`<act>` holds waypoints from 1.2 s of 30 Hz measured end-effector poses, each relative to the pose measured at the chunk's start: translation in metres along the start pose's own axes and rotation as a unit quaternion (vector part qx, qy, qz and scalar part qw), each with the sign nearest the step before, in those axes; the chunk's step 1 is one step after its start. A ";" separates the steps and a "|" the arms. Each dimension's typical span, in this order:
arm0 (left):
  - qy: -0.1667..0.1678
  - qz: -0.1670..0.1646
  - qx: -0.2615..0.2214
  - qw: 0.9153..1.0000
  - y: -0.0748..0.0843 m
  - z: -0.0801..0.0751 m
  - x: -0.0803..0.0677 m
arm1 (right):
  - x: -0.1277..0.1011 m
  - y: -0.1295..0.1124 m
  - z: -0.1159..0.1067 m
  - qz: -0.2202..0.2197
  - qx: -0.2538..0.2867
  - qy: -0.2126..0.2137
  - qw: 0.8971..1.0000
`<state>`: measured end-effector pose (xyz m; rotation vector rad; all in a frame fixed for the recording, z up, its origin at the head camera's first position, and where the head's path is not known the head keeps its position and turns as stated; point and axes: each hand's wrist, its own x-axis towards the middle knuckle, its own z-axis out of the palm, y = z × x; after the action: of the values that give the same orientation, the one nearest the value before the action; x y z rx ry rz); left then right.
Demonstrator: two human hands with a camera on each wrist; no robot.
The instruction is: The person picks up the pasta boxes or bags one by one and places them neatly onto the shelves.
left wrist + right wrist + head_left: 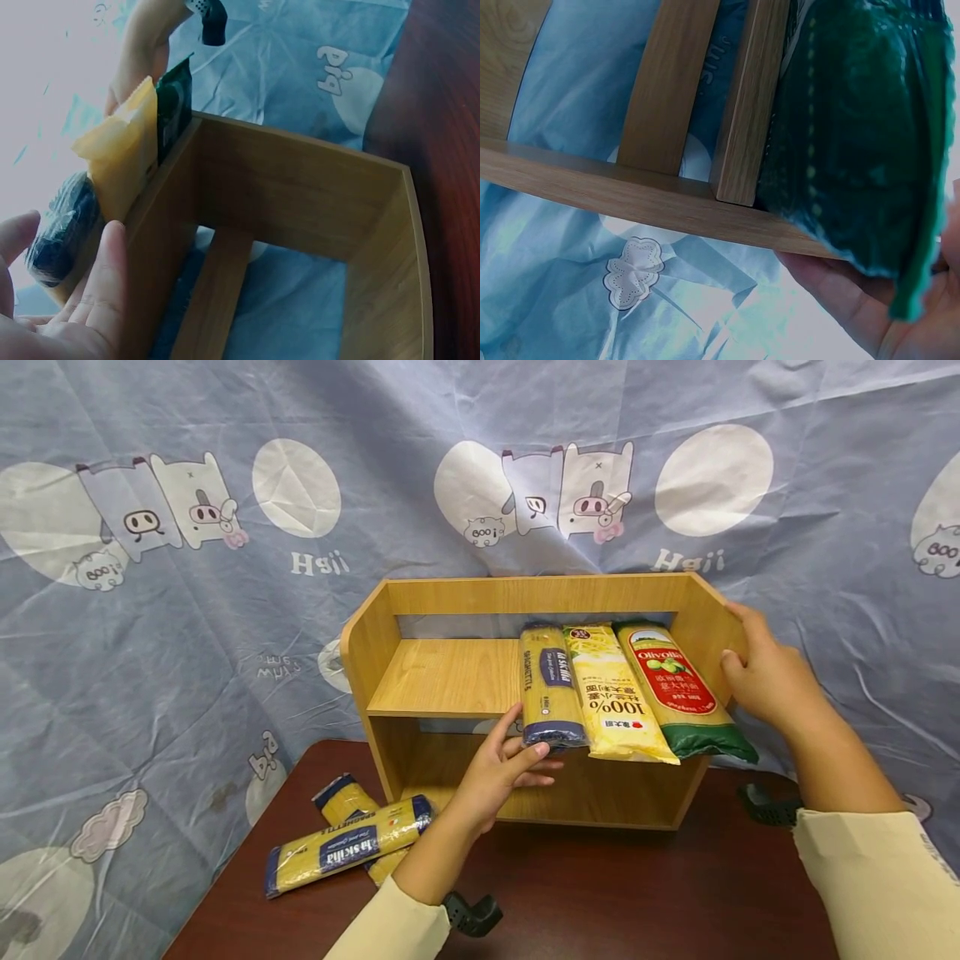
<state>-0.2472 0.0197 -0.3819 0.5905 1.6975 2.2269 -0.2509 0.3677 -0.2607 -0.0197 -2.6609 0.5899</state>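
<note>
A small wooden shelf point(450, 677) stands on the table with three pasta packs slanting on its upper board. Leftmost is a blue-and-yellow spaghetti pack point(542, 685); my left hand point(498, 768) is at its front end, index finger along the side and thumb by the blue end. In the left wrist view, that hand's fingers point(105, 292) are extended beside the pack's dark end point(66, 229). A yellow pasta pack point(611, 693) lies in the middle, and a green-and-red Olivoilla pack point(675, 685) on the right. My right hand point(772, 677) grips the shelf's right side panel point(705, 627), next to the green pack.
Two more spaghetti packs lie crossed on the dark red table point(600, 893), left of the shelf: an upper pack point(348, 847) over a lower pack point(347, 799). A printed blue cloth point(375, 485) hangs behind. The lower compartment point(600, 789) faces forward.
</note>
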 end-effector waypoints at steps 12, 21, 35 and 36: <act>0.024 0.009 0.045 0.999 0.007 -0.007 -0.017 | 0.000 0.002 0.001 0.001 0.004 -0.002 1.000; 0.025 0.001 0.076 0.997 0.009 -0.025 -0.027 | 0.001 0.001 0.001 -0.003 0.005 -0.002 1.000; 0.055 -0.021 0.104 0.993 0.000 -0.061 -0.049 | 0.001 0.001 0.001 -0.004 0.005 0.000 1.000; 0.057 -0.023 0.105 0.993 0.000 -0.064 -0.050 | 0.001 0.002 0.001 -0.004 0.005 0.000 1.000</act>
<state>-0.2338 -0.0571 -0.4044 0.4731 1.9979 2.1015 -0.2520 0.3689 -0.2616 -0.0062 -2.6562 0.6001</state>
